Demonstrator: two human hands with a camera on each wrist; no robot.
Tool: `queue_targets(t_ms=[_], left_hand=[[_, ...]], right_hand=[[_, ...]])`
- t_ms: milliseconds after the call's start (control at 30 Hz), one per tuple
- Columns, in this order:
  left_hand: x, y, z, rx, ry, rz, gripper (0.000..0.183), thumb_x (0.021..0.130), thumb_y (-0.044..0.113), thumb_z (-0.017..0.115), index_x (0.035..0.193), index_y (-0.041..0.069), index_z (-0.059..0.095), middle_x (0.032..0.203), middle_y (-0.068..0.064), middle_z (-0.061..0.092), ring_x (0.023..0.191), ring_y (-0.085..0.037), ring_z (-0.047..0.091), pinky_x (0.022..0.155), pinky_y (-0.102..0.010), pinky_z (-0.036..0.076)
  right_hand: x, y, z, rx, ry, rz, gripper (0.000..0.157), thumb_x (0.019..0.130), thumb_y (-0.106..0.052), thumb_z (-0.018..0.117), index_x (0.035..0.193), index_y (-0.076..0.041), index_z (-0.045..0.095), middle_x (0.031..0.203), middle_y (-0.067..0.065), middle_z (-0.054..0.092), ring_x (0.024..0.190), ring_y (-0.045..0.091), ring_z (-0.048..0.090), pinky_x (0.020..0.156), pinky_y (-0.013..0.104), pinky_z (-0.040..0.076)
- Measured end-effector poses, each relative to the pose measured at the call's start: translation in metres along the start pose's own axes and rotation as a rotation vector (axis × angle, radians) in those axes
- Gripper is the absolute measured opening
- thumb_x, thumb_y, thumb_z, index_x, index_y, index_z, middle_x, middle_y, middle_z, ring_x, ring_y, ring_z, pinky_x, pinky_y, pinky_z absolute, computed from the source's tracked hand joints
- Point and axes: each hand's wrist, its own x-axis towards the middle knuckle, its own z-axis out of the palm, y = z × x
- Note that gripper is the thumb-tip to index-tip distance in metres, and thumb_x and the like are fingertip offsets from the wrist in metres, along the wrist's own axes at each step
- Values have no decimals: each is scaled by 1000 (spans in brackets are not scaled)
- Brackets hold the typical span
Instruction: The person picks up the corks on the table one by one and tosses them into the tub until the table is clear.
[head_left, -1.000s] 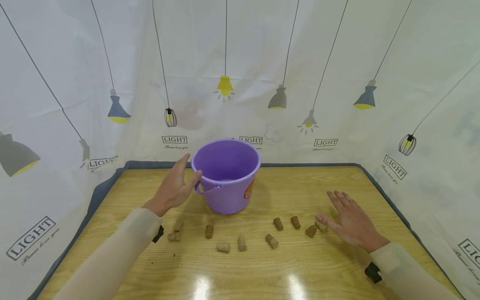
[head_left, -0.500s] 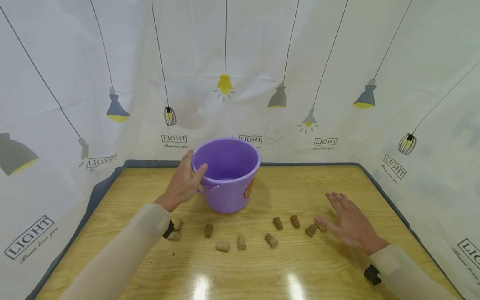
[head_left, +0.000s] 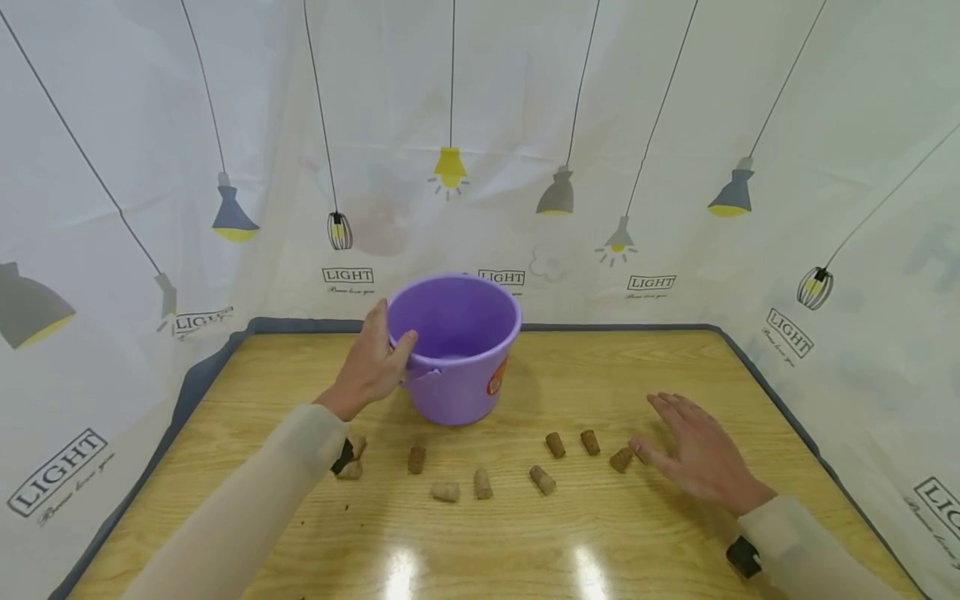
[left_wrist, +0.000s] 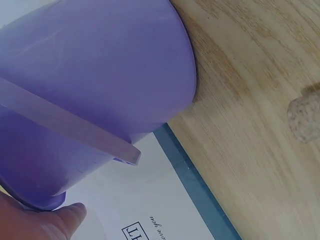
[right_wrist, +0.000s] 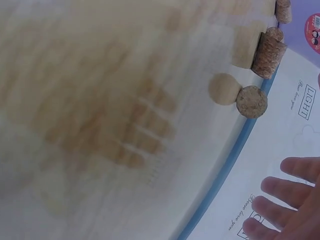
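A round purple plastic bucket is gripped at the rim by the left hand. The right hand is held, fingers extended, near a tapered brown cork.

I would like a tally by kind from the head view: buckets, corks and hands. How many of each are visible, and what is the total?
purple bucket: 1
corks: at least 9 (some may be hidden or overlapping)
hands, left hand and right hand: 2
Total: at least 12
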Motion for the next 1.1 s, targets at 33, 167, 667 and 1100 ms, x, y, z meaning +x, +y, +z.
queue_targets(t_ms=[33, 167, 667, 1100], left_hand=[[0, 0, 0, 3, -2, -2, 83, 105, 38, 44, 161, -7, 3, 166, -30, 12, 153, -43, 17, 125, -53, 16], [-1, -1, 1, 12, -9, -9, 82, 105, 37, 43, 161, -8, 3, 166, -30, 12, 153, -43, 17, 125, -53, 16], [-1, -4, 5, 13, 23, 9, 82, 104, 35, 44, 161, -9, 3, 165, -31, 14, 152, -44, 20, 124, -53, 17], [-2, -4, 7, 11, 38, 17, 81, 103, 34, 43, 161, -8, 5, 164, -31, 17, 150, -45, 25, 123, -55, 22]], right_hand=[[0, 0, 0, -5, 4, -3, 79, 99, -52, 60, 152, 4, 42, 152, 31, 43, 139, 53, 39, 112, 70, 29], [-1, -1, 3, -18, 15, -9, 76, 98, -50, 61, 150, 4, 46, 149, 30, 47, 136, 52, 43, 110, 70, 32], [-2, -4, 5, -70, 37, -19, 52, 95, -43, 69, 123, 0, 70, 124, 23, 68, 117, 46, 61, 98, 65, 46], [2, -8, 3, -130, -8, -86, 16, 86, -27, 79, 88, -12, 78, 78, -4, 68, 70, 15, 59, 65, 45, 53]])
